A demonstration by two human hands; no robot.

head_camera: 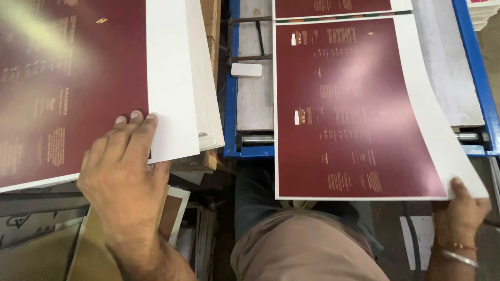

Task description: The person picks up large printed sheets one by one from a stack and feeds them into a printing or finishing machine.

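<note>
A worker's left hand (pixel 122 174) presses flat on the near edge of a tall stack of printed sheets (pixel 94 78), its fingers (pixel 136 125) spread and laid across the spot where the dark maroon print meets the white margin; they rest on the top sheet, released and not closed around it. The stack sits at the left, its white paper edges (pixel 205 99) fanned along the right side and standing just beside a wooden block (pixel 210 21). On the right, the worker's right hand (pixel 461 208), a thin bracelet (pixel 458 252) at the wrist, grips the near right corner of a single maroon sheet (pixel 354 109) with a white border, thumb on top and the other fingers hidden beneath the paper. That sheet lies partly on the grey bed of a blue-framed machine (pixel 232 104) and partly overhangs its near end, above the worker's lap, the right margin curling upward. A second maroon sheet (pixel 333 7) lies farther along the bed, just beyond the first. A small white block (pixel 246 69) rests on the grey metal plate between the stack and the held sheet. Below the left hand, loose brown and white boards (pixel 172 213) lie stacked near the floor.
</note>
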